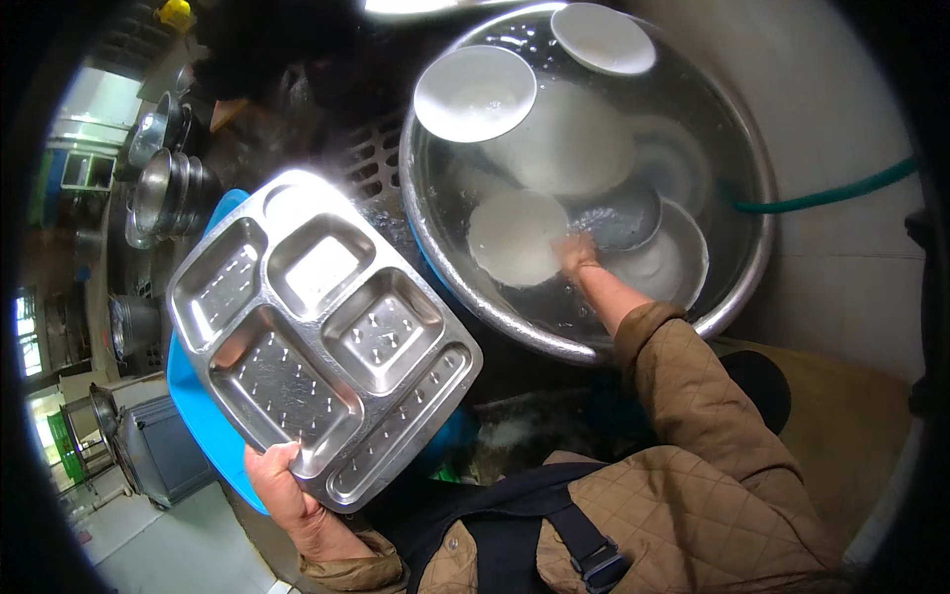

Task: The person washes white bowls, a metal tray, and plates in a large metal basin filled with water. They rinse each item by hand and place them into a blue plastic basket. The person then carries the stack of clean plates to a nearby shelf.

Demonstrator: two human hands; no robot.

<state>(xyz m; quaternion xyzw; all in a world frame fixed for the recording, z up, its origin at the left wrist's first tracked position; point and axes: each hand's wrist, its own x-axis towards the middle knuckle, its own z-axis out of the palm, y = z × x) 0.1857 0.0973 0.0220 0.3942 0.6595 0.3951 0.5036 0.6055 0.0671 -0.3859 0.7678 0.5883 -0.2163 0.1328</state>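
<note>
In my left hand point(278, 479) I grip the lower corner of a stainless steel compartment tray point(286, 312), tilted over a blue plastic surface point(197, 416). My right hand point(575, 252) reaches into a large round metal basin point(512, 323) of water, beside a pale round dish point(512, 237); blur hides its fingers and whether it grips anything. A dark-looking bowl point(623, 219) and a larger bowl point(660, 263) lie in the water to its right. Two white bowls point(475, 93) point(603, 37) are at the basin's far side, and a large pale round piece point(571, 141) lies between.
A green hose point(831, 194) runs over the basin's right rim from the wall. Stacked metal bowls point(159, 189) stand at the left. Slotted dark grating point(371, 160) shows left of the basin, and a grey bin-like container point(167, 445) stands at lower left.
</note>
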